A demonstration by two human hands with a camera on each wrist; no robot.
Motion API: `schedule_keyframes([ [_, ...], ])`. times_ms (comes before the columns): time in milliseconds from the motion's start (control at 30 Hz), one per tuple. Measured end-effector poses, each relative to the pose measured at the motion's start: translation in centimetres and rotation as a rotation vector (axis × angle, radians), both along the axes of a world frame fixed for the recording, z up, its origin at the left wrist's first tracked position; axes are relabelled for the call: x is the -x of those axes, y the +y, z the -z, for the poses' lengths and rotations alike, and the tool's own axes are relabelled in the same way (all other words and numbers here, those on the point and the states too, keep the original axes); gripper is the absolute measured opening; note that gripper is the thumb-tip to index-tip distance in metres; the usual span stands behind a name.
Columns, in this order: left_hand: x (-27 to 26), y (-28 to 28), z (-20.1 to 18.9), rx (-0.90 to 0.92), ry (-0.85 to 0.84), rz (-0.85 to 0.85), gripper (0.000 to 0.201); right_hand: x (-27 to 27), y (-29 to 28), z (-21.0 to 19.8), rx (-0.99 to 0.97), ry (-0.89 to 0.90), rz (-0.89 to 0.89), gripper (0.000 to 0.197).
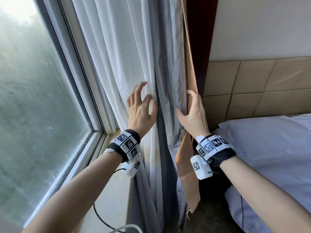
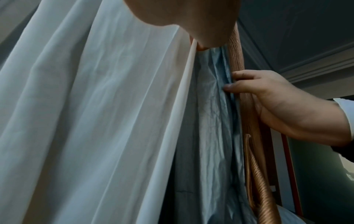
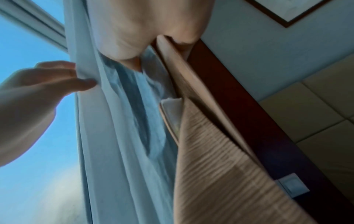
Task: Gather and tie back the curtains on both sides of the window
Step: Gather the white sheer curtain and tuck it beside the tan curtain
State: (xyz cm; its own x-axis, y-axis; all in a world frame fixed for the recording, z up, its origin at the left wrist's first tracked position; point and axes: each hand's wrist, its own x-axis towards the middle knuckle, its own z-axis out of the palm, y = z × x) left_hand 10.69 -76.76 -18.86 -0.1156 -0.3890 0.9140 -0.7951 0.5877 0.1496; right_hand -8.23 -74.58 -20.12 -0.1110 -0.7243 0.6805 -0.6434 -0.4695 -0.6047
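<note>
At the window's right-hand side, our right hand grips the edge of the tan drape, thumb and fingers closed round its grey lining, while our left hand rests spread and empty against the white sheer curtain. To bunch them well, we judge, the left should sweep the sheer towards the right, closing both hands round one tight column before reaching for the tan tieback hanging below.

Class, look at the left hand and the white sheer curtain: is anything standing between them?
Nothing visible does. The left hand already has its spread fingertips on the white sheer curtain, while the right hand grips the tan curtain edge beside it.
</note>
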Motion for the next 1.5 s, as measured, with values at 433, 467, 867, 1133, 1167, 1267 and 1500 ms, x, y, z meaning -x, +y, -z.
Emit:
schedule_keyframes([
  [433,0.1,2.5,0.5,-0.189,0.07,0.32,0.022,-0.7,1.2,-0.3,-0.071,0.129,-0.128,0.094],
  [467,0.4,3.0,0.7,-0.181,0.057,0.336,0.021,-0.8,0.6,-0.1,-0.096,0.169,-0.113,0.09],
  [867,4.4,1.3,0.9,-0.736,0.073,0.406,0.019,-2.5,0.4,-1.2,-0.25,-0.082,-0.27,0.031],
  [1133,-0.7,-0.7,-1.2,-0.552,0.361,0.422,0.012,-1.5,0.5,-0.4,-0.126,0.126,-0.015,0.023],
  [1167,-1.8,-1.4,-1.6,-0.485,0.488,0.324,0.01,-1.5,0.5,-0.5,-0.119,0.137,-0.011,0.022],
  [1267,-4.7,-4.0,-1.8,-0.599,0.664,0.193,0.021,-1.1,0.0,-1.0,-0.149,0.118,-0.017,0.029],
  [1500,-2.7,-6.0,-2.3,-0.931,0.471,0.31,0.096,-0.5,-0.7,-0.6,-0.189,0.108,-0.038,0.034],
])
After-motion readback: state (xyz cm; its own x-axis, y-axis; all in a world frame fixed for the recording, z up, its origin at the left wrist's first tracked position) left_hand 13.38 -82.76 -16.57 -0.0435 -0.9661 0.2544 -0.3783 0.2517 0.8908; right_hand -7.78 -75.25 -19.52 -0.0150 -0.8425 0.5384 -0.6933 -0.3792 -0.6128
